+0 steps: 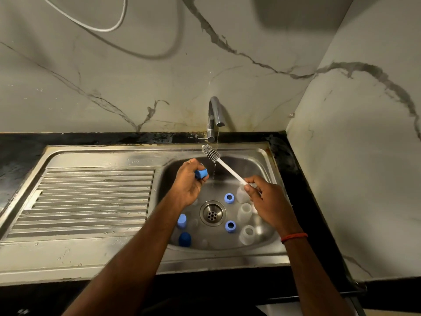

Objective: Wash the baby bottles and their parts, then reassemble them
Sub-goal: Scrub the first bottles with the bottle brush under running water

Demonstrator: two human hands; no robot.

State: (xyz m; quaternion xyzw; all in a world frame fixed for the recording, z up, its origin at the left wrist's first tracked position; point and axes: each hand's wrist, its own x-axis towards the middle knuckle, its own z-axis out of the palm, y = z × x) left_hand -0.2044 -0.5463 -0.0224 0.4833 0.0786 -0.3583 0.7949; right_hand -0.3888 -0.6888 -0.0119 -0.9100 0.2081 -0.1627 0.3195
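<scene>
My left hand (189, 181) is closed around a blue bottle cap (201, 173) above the steel sink (265, 160). A bottle brush (218, 159) with a white handle and grey bristles is gripped by my right hand (264, 197); its head points up-left, close to the thin stream from the tap (214, 119). In the basin lie two blue collar rings (229, 198) (230, 226), a light blue cap (181, 221), a dark blue cap (184, 239) and several clear bottles (245, 212) on the right side, around the drain (212, 213).
A ribbed steel drainboard (91, 197) lies to the left of the basin. A black counter (303, 190) frames the sink, with marble walls behind and to the right. A white cable (100, 28) hangs on the back wall.
</scene>
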